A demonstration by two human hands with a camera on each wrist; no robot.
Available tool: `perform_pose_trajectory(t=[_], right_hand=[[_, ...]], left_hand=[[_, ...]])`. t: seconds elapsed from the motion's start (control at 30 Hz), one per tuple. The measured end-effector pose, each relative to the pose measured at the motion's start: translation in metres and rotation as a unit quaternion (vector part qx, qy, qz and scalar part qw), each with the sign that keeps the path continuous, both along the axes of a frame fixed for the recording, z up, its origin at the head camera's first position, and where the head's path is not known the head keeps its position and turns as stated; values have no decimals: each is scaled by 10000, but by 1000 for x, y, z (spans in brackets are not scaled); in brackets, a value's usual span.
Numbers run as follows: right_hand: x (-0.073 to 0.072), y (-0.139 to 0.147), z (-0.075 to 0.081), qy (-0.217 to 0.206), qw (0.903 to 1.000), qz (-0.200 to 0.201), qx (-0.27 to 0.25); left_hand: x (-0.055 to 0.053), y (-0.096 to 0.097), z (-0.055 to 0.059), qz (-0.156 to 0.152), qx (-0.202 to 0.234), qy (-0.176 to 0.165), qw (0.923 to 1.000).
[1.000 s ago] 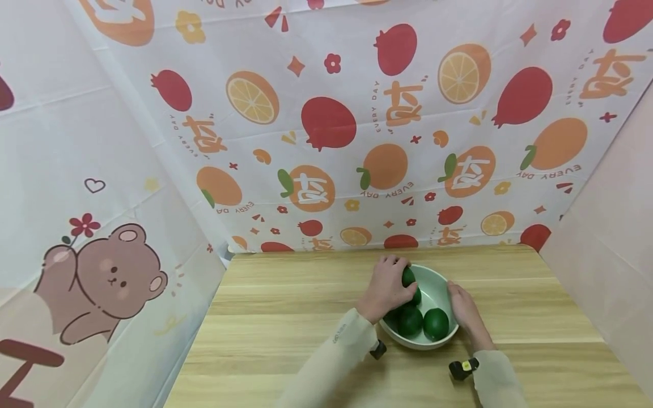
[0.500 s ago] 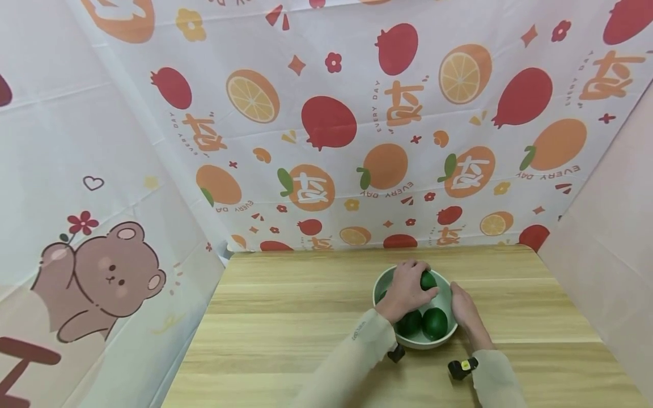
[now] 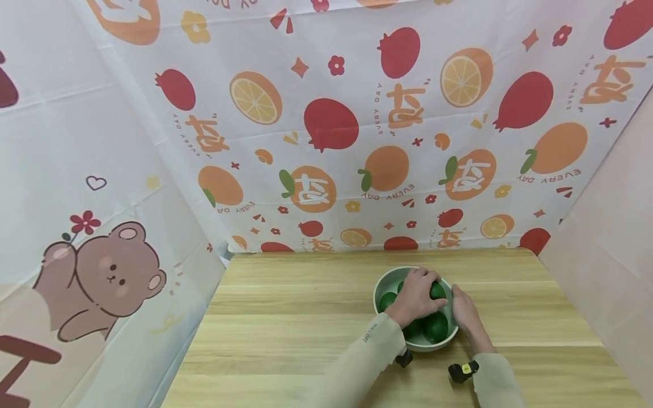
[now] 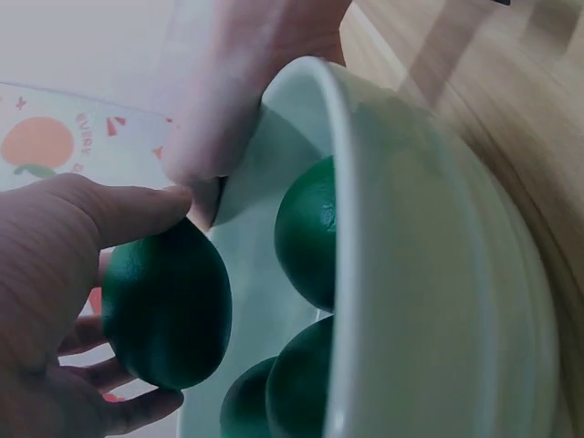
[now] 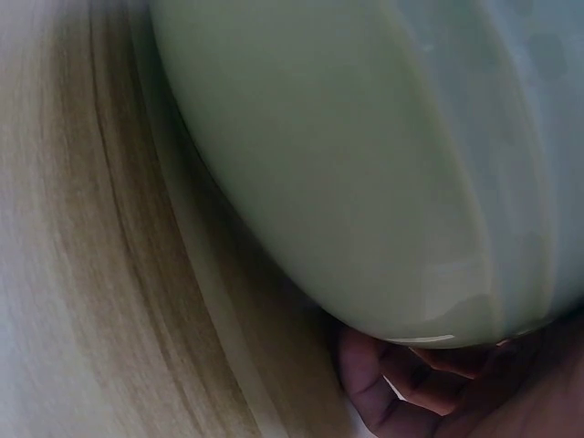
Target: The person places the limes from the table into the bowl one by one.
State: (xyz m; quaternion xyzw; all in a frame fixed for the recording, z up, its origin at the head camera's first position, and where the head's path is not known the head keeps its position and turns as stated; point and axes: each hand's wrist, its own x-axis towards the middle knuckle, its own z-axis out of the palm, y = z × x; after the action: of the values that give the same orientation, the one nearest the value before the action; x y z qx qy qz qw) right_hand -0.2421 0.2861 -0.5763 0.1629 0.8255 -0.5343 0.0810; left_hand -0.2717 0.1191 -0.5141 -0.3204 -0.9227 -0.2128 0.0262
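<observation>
My left hand [image 3: 419,296] is over the light green bowl [image 3: 378,286], its thumb and fingers gripping a dark green lime [image 4: 169,306]. In the left wrist view this lime sits between the thumb above and the fingers below, near the bowl's far inner wall. Several other limes lie in the bowl, one of them a lime [image 3: 436,327] at the near right and another lime [image 3: 388,301] at the left. My right hand [image 3: 466,311] holds the bowl's right side. Its curled fingers [image 5: 365,370] press the outer wall, seen from below in the right wrist view.
The bowl stands on a wood-grain table [image 3: 285,328]. Behind the table hangs a fruit-print cloth [image 3: 336,175], and a bear-print cloth [image 3: 117,272] is at the left. Each wrist carries a small black camera, such as the right camera [image 3: 461,371].
My left hand has moved right across the bowl with the lime in its grip, uncovering limes on the bowl's left side. The right hand stays at the bowl.
</observation>
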Motion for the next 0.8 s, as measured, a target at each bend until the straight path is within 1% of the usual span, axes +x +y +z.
perform_pose_trajectory(t=[0.17,0.37,0.5,0.63,0.8], right_hand=[[-1,-1,-1,-50,10000,-66,37],[-1,0,-1,-1,10000,-9,4],[0,0,0,-8,10000,40,-40],[0,0,-1,-5,9999,-62,-90],[-1,0,0,10,10000,-85,-47]], left_hand=[[1,3,-3,-120,-105,-91,9998],[0,5,-6,-233,-326,-24,9992],[0,6,-10,-293,-430,-46,9986],[-1,8,-14,-339,-477,-42,9983],[-2,10,-15,-368,-474,10,9982]])
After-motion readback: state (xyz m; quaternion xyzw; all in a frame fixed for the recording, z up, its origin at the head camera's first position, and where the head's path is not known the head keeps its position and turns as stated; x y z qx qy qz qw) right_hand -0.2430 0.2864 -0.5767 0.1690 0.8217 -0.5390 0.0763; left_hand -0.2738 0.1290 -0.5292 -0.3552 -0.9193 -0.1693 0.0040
